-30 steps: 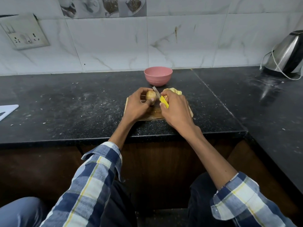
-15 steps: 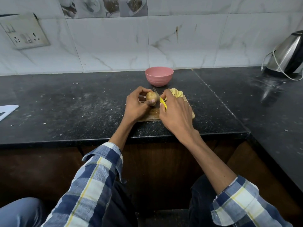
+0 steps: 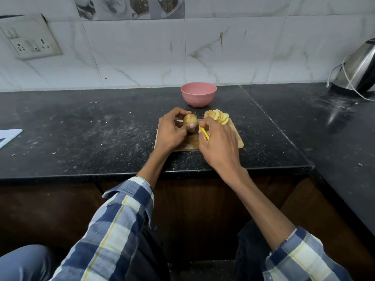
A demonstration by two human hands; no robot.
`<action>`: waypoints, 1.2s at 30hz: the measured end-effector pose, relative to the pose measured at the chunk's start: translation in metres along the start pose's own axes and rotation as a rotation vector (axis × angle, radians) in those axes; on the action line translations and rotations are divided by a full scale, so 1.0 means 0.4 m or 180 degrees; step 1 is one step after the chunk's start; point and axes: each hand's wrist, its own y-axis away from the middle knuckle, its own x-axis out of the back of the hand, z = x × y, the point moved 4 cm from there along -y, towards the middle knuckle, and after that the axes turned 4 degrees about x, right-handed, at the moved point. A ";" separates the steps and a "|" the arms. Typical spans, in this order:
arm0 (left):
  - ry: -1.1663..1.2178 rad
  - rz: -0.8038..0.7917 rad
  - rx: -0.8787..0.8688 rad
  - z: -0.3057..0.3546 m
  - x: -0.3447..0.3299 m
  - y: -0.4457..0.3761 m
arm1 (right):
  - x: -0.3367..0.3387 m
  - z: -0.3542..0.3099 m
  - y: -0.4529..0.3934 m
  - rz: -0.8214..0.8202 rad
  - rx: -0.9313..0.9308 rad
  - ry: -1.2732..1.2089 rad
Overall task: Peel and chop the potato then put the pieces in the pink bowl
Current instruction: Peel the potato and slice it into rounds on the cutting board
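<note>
Head view, seen from my remote station. My left hand (image 3: 170,132) curls round the unpeeled potato (image 3: 190,119), thumb pressed on its near side, holding it on the wooden cutting board (image 3: 236,136). My right hand (image 3: 220,141) grips a knife by its yellow handle (image 3: 204,133); only a short stretch of handle shows between the fingers, and the blade is a thin dark sliver beside the potato, too slight for me to judge whether it touches the skin. Both hands hide most of the board's middle and left part. A fanned row of potato slices (image 3: 219,117) lies at the board's far right corner, partly covered by my right knuckles. The pink bowl (image 3: 198,94) stands on the black surface (image 3: 91,134) just beyond the board, apart from it; I cannot see its inside. The board's near edge lies close to the surface's front lip. Open surface stretches left toward a white object (image 3: 9,136) cut off by the frame edge, and right toward a steel kettle (image 3: 359,72), also cropped, with its cord trailing.
</note>
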 end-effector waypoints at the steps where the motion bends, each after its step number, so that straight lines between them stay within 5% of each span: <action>1: -0.0006 -0.0018 -0.0027 0.002 0.001 0.002 | -0.005 0.000 -0.006 -0.0017 -0.0031 -0.0043; 36: -0.0033 0.0005 0.0060 0.003 -0.001 0.009 | -0.035 0.008 0.058 0.0022 -0.0720 -0.0032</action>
